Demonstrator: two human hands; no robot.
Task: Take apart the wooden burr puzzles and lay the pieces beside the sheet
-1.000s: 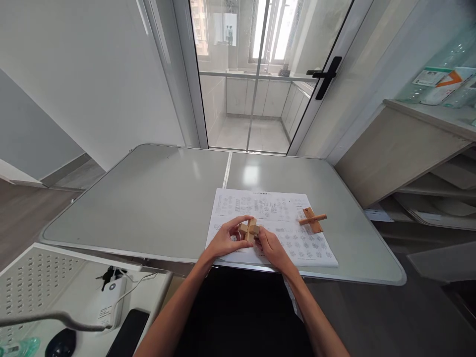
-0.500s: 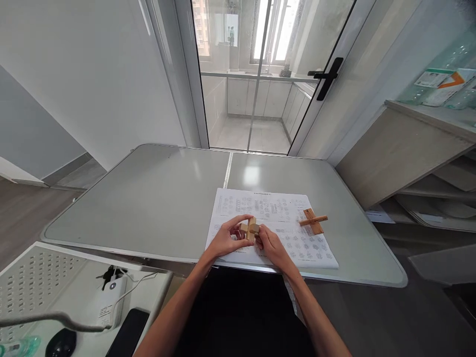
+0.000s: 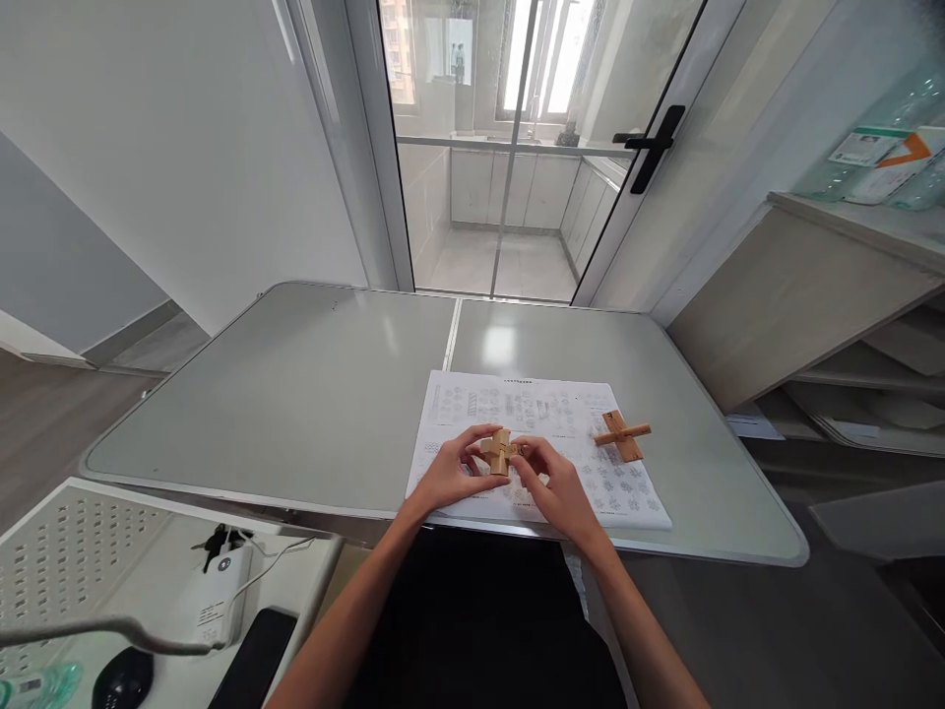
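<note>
The printed sheet [image 3: 561,406] lies on the grey table [image 3: 295,394], reaching its near edge, and the block puzzle [image 3: 499,455] is held up over the left part of this sheet, towards its near side. The left hand [image 3: 456,470] holds the puzzle between a thumb at its near end and fingers at its far end. The right hand [image 3: 557,484], also over the sheet, has its fingertips closed on the puzzle's right end, where a small dark mark shows. Two crossed wooden pieces [image 3: 626,438] lie at the sheet's right edge, partly overlapping it. Well left of the sheet and nearer the person, a white cart [image 3: 169,551] carries a dark phone [image 3: 255,658], a black mouse [image 3: 124,677] and a white power strip [image 3: 221,596].
</note>
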